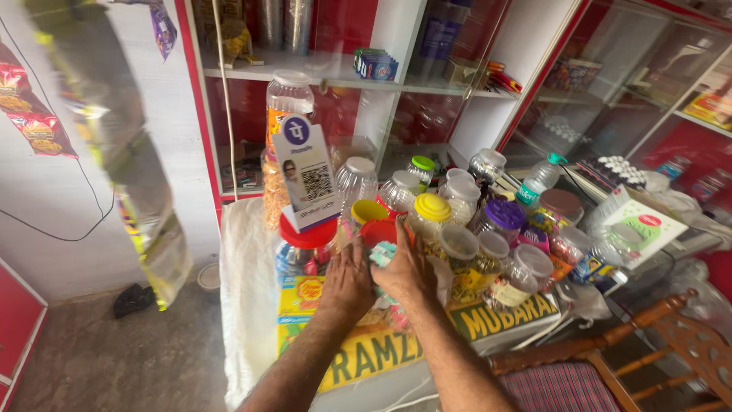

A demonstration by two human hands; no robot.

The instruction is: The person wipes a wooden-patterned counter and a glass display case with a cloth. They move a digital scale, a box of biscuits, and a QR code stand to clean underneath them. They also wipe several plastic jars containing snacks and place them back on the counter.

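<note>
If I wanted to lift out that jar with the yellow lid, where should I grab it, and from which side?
Probably by the yellow lid, coming straight down from above. The jar stands upright with other jars packed tightly around it, so its sides are hardly reachable, while its round lid stands exposed. The right hand and left hand are busy alongside.

The jars (457, 221) crowding the counter (488, 328) look like clear, glossy plastic with smooth coloured plastic lids, among them a yellow lid (432, 207) and a purple lid (505, 214). The white sack (248, 305) draped over the counter's edge is coarse woven cloth, matt and rough, while the card stand (306, 174) is stiff, smooth printed paper. The chair (610, 351) has polished, reddish wood with a striped cloth seat, the hanging snack strip (114, 130) shines like foil, and the floor (114, 358) is dull, rough concrete.
</note>
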